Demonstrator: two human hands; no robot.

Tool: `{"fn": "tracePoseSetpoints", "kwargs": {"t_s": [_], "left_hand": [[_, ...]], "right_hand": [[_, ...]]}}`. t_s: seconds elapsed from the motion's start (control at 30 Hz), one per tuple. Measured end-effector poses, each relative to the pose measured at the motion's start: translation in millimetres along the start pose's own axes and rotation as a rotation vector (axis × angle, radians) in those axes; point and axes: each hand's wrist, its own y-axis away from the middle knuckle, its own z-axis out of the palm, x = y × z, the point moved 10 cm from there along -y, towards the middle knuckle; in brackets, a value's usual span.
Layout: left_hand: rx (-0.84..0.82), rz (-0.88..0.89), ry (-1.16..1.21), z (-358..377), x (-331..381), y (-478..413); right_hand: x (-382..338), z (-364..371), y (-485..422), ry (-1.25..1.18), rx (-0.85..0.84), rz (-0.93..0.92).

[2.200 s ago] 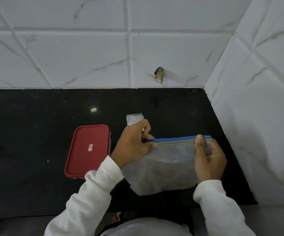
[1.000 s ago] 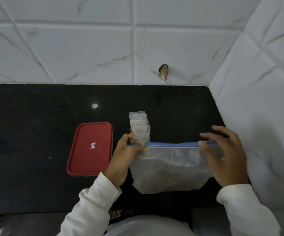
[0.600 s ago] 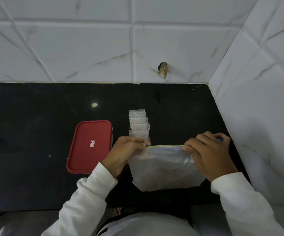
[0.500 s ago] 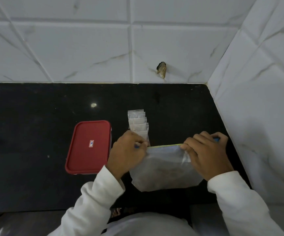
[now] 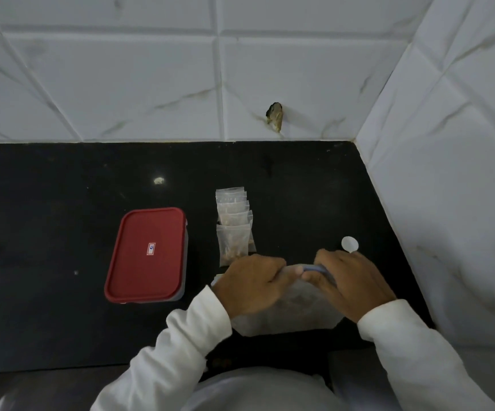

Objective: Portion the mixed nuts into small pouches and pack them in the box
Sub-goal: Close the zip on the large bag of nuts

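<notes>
- The large zip-lock bag (image 5: pixel 287 311) of mixed nuts lies flat on the black counter (image 5: pixel 47 221), right in front of the person, its blue zip strip (image 5: pixel 314 268) at the far edge.
- Left hand (image 5: pixel 252 284): fingers curled over the bag's top edge at its left end, gripping it.
- Right hand (image 5: pixel 351 284): fingers bent over the blue strip, thumb tucked under, pinching it.
- The two hands sit close together along that edge, knuckles up.
- Small pouches (image 5: pixel 234 225), already holding nuts, lie in an overlapping row at 11 o'clock from the bag. The nearest one is just beyond the left hand.
- The red-lidded box (image 5: pixel 148 255) sits shut at 9 o'clock, apart from the pouches.
- A white round piece (image 5: pixel 350 244), maybe the bowl of a plastic spoon, peeks out at 1 o'clock behind the right hand.
- The tiled wall (image 5: pixel 121 84) at 12 o'clock has a chipped hole (image 5: pixel 275 116).
</notes>
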Motion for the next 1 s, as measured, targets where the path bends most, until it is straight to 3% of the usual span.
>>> {"fn": "tracePoseSetpoints", "kwargs": {"t_s": [0.07,0.13,0.2,0.3,0.4,0.47,0.6,0.7,0.87,1.0], "left_hand": [[-0.075,0.073,-0.013,7,2,-3],[-0.008,0.154,-0.057,4,4,-1],[0.046,0.168,-0.149,5,6,4],[-0.148,0.087,0.001,24,-3,4],[-0.092,0.108,0.190,23,-13,-2],[-0.101,0.094,0.209,32,-24,-6],[-0.055,0.178,-0.053,32,-20,-1],[-0.121,0.264,-0.029,37,-24,6],[-0.271,0.207,0.160,40,-36,-1],[-0.396,0.155,0.236,38,-39,-1]], "right_hand": [[14,26,-1,-0.023,-0.275,0.094],[16,32,2,0.017,-0.387,0.080],[14,23,3,0.016,-0.291,0.024],[0,5,10,0.018,-0.057,-0.120],[-17,18,16,0.000,-0.112,-0.263],[-18,32,18,0.016,-0.235,-0.220],[1,37,11,0.016,-0.328,-0.044],[4,46,7,-0.066,-0.373,-0.041],[-21,29,14,0.013,-0.099,-0.215],[-25,48,22,0.003,-0.167,-0.264]]}}
